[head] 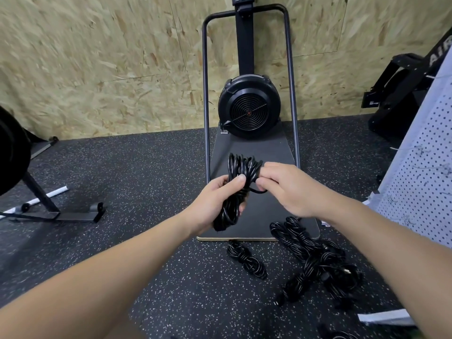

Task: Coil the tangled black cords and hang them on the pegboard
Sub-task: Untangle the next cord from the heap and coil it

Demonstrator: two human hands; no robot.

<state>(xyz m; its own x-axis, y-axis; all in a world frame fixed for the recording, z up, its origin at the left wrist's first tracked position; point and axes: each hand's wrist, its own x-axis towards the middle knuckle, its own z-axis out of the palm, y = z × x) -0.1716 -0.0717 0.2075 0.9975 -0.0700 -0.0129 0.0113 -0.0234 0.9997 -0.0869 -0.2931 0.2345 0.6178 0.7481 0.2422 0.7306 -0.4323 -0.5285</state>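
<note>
The left hand (215, 201) is gripping a glossy black coiled cord bundle (236, 189) around its middle, while the right hand (283, 189) is pinching a loose strand of it near the top. Both are hovering above a dark flat machine platform (259, 148). On the speckled black rubber floor (122, 182) are lying a small wrapped black cord (247, 259) and a tangled black cord pile (318, 263), beside a white perforated pegboard (420, 167).

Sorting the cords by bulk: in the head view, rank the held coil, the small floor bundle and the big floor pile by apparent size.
1. Big floor pile
2. Held coil, though it is nearer the camera
3. Small floor bundle
</note>
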